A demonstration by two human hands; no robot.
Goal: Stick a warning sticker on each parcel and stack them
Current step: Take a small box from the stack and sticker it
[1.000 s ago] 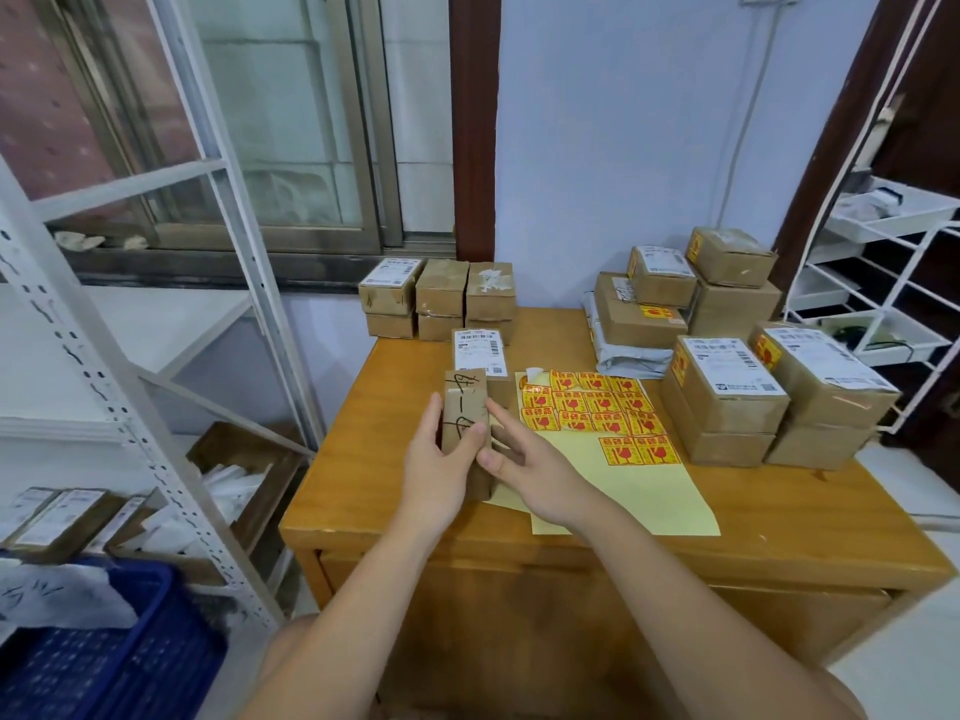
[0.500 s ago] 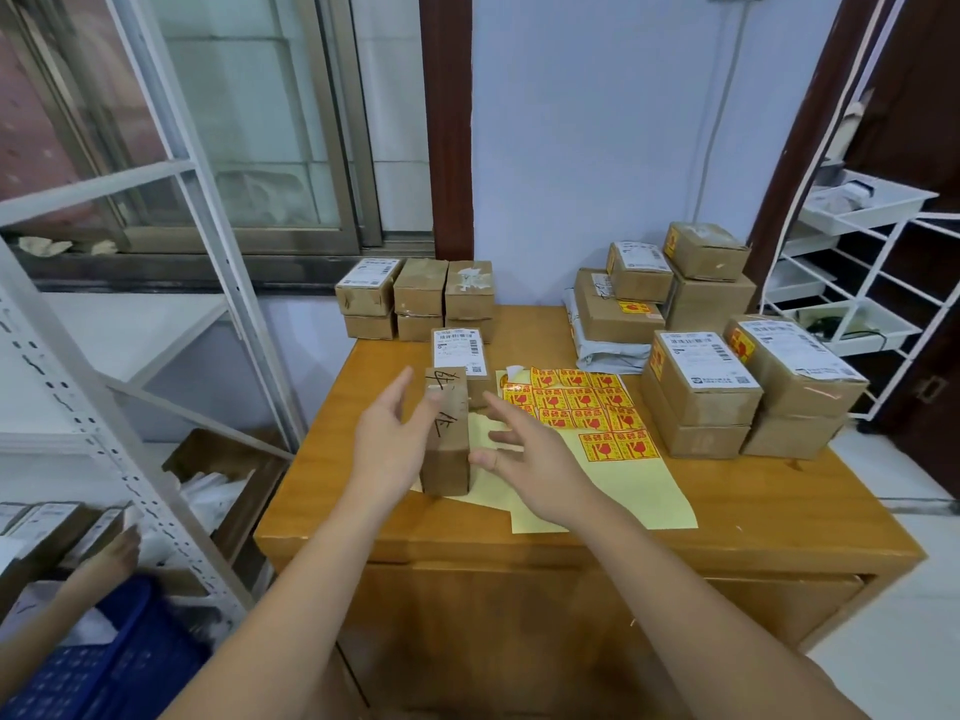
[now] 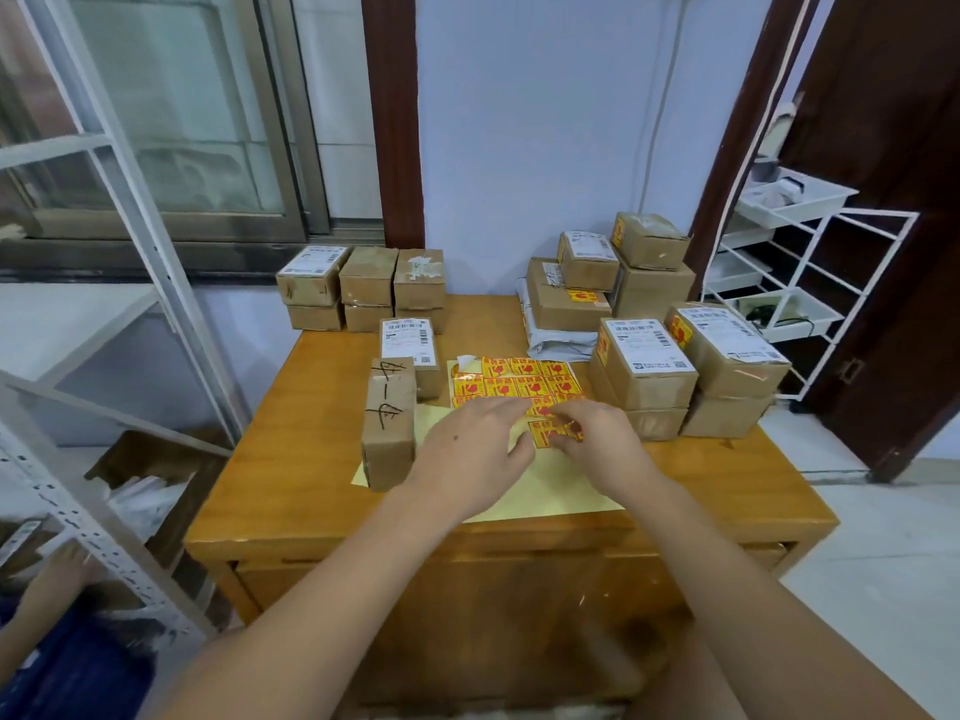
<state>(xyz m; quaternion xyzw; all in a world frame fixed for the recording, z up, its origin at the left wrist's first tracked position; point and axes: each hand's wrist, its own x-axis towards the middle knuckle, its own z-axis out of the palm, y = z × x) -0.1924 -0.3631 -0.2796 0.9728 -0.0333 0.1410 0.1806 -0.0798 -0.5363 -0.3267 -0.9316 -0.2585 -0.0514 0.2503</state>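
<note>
Okay, far left of frame: white metal shelving rack (image 3: 156,283), and at the lower left edge another person's hand (image 3: 62,574) by a blue crate (image 3: 78,672). Wooden table (image 3: 291,459) fills the centre. At its back left, a two-high block of small cardboard parcels (image 3: 363,288). In front of that, a parcel with a white shipping label (image 3: 408,343), and touching its near side a tall taped parcel with black handwriting (image 3: 389,423), standing on the left edge of the yellow backing sheet (image 3: 545,491).

Left hand (image 3: 467,454) lies flat on the sheet, fingers straight and spread, tips at the sticker rows, holding nothing. Right hand (image 3: 597,439) is just beside it, fingers curled, pinching at a red-and-yellow warning sticker (image 3: 545,433) in the lowest row. Whether the sticker is lifted off can't be told. Remaining warning stickers (image 3: 519,381) sit in rows at the sheet's far end.

Right of the sheet: stacked larger labelled parcels (image 3: 644,366) with yellow stickers on their sides, more parcels (image 3: 613,272) piled behind on a grey poly mailer (image 3: 556,335). Far right: white wire rack (image 3: 810,262) and dark door (image 3: 893,200).
</note>
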